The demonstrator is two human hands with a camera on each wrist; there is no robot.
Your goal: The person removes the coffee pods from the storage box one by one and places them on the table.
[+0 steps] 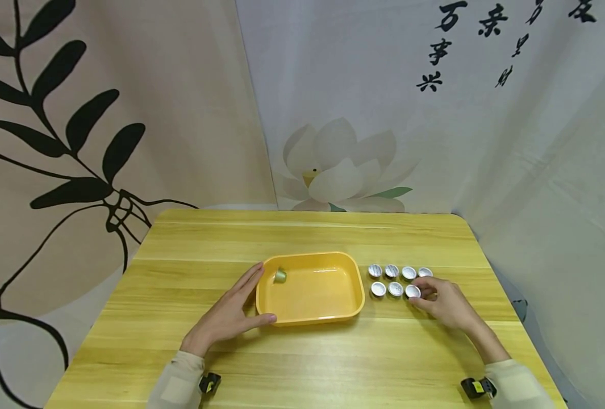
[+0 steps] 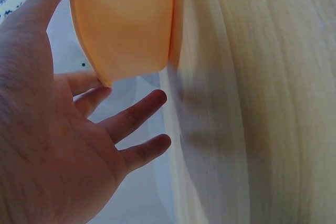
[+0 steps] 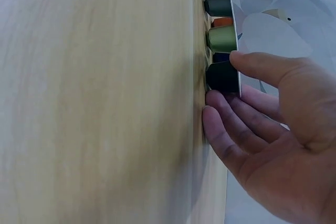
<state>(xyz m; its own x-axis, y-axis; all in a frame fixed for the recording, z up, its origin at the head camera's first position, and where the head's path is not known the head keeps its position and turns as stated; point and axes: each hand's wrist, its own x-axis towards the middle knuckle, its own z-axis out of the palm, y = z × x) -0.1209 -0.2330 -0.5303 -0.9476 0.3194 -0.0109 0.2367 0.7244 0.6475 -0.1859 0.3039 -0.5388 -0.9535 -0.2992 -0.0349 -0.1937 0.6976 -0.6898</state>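
My left hand (image 1: 234, 307) lies at the left end of a yellow plastic tray (image 1: 312, 318), its fingers nearly straight, thumb on the near rim and fingertips at the far left corner. In the left wrist view two fingers stand apart from the tray. A green coffee capsule (image 1: 280, 276) lies tipped inside the tray, at its left. Beside the tray's right end, several capsules stand lid-up in two rows. My right hand (image 1: 445, 301) pinches the black coffee capsule (image 3: 222, 77) at the right end of the near row, thumb at its lid edge.
In the right wrist view a green capsule (image 3: 222, 39) and a dark grey capsule (image 3: 219, 4) stand beyond the black one. Orange and blue capsules show partly behind them. Printed curtains hang past the far edge of the wooden table (image 1: 292, 227).
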